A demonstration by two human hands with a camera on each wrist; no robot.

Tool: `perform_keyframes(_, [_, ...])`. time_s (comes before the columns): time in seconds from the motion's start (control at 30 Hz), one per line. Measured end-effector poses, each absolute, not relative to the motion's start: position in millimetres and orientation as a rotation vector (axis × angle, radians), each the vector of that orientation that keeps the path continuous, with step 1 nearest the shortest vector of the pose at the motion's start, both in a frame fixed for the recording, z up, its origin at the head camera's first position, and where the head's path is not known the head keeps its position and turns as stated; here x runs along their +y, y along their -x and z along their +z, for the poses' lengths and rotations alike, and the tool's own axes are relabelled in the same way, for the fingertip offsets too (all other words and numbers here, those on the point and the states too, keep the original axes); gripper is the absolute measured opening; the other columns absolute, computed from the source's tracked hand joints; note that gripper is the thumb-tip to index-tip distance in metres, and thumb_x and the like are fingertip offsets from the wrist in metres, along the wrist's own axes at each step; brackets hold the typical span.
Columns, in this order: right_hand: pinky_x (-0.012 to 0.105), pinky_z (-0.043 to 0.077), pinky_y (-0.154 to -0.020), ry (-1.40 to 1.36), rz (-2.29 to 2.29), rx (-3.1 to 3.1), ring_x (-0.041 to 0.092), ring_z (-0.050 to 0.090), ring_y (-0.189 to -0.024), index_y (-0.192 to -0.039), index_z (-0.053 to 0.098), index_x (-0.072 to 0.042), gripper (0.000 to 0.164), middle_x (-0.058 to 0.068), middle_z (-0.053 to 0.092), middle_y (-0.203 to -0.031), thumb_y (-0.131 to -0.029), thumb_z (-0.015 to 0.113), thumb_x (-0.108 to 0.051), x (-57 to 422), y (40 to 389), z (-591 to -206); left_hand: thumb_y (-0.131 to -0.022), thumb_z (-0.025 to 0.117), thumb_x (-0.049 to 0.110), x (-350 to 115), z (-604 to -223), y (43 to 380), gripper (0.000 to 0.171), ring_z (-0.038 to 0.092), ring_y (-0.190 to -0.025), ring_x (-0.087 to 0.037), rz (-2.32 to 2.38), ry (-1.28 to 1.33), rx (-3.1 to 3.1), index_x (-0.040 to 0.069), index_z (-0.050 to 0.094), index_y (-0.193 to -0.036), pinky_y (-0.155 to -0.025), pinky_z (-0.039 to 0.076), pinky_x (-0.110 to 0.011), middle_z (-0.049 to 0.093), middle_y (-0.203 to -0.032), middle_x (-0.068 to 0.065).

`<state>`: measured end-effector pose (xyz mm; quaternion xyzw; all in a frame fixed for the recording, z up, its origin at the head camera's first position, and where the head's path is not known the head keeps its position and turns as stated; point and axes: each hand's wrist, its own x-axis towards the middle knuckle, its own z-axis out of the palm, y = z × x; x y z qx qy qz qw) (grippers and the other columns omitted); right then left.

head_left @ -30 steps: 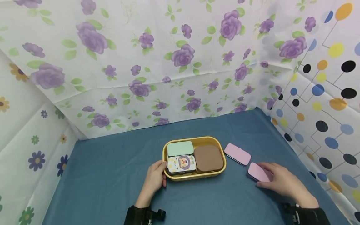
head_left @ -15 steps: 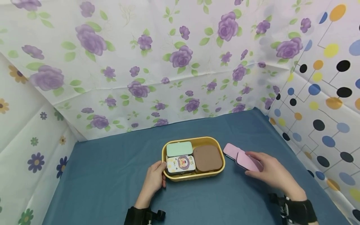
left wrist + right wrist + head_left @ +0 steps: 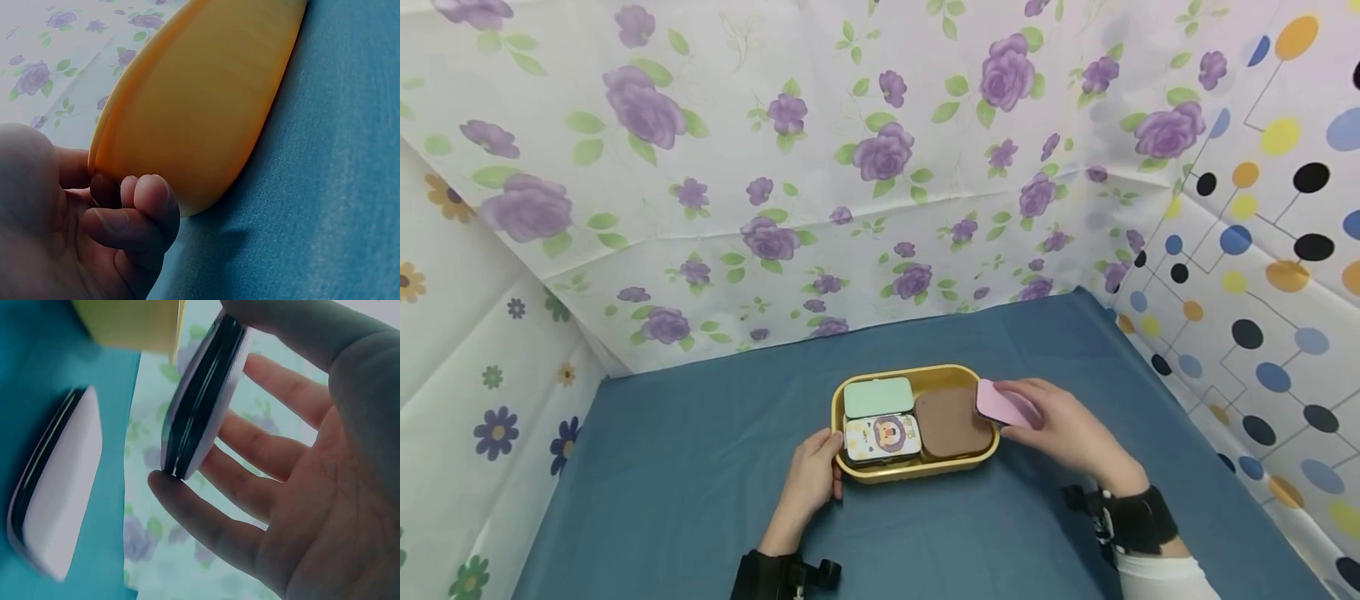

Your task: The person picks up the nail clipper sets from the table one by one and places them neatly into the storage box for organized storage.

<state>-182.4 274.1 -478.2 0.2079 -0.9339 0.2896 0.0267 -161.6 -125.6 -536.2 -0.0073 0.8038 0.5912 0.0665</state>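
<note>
My right hand (image 3: 1063,421) holds a small pink tin box (image 3: 1003,406), tilted, over the right rim of a yellow basket (image 3: 917,475). In the right wrist view, its dark seam faces the camera and the fingers reach along its edges. A second pink tin box (image 3: 59,487) lies on the blue cloth; in the head view the right hand and held box hide it. My left hand (image 3: 811,475) grips the basket's left end, thumb at the rim and fingers curled outside. Inside sit a mint green tin (image 3: 878,397), a lion-print tin (image 3: 883,438) and a brown rounded-square box (image 3: 953,423).
Blue cloth (image 3: 685,483) covers the table under the basket. A floral curtain (image 3: 820,192) hangs behind it, a flower-print sheet (image 3: 497,383) at the left and a dotted sheet (image 3: 1270,275) at the right.
My right hand has carried one pink tin box up and left, past the second one, to the basket's right rim. The left hand stays on the basket.
</note>
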Motion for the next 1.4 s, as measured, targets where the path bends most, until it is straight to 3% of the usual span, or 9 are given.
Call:
perform_keyframes(0.43, [0.054,0.052,-0.104,-0.893,0.730,-2.919,0.033,0.061,-0.132,-0.149,0.065,-0.019,0.060,0.011,0.064,-0.142,-0.093,0.087,-0.017,216.2,220.7,-464.0,-0.116,0.043,0.025,-125.3,-535.2,161.7,0.040,0.056,-0.043,-0.026,1.782,0.033,2.421,0.005,0.057,-0.085,-0.042,0.045,-0.036,0.055,-0.063,-0.009])
perform_keyframes(0.9, [0.051,0.053,-0.104,-0.973,0.683,-2.973,0.031,0.063,-0.127,-0.149,0.065,-0.018,0.058,0.011,0.066,-0.137,-0.095,0.085,-0.016,189.0,237.0,-461.0,-0.116,0.043,0.025,-125.3,-535.6,161.3,0.040,0.055,-0.043,-0.027,1.780,0.042,2.420,0.005,0.057,-0.086,-0.041,0.044,-0.038,0.056,-0.064,-0.012])
perform_keyframes(1.4, [0.054,0.053,-0.103,-0.962,0.633,-3.015,0.038,0.060,-0.131,-0.151,0.063,-0.016,0.060,0.018,0.062,-0.143,-0.094,0.085,-0.012,180.9,234.9,-458.9,-0.116,0.043,0.024,-124.9,-536.1,163.0,0.039,0.055,-0.042,-0.027,1.783,0.039,2.415,0.004,0.057,-0.086,-0.040,0.045,-0.038,0.056,-0.063,-0.011])
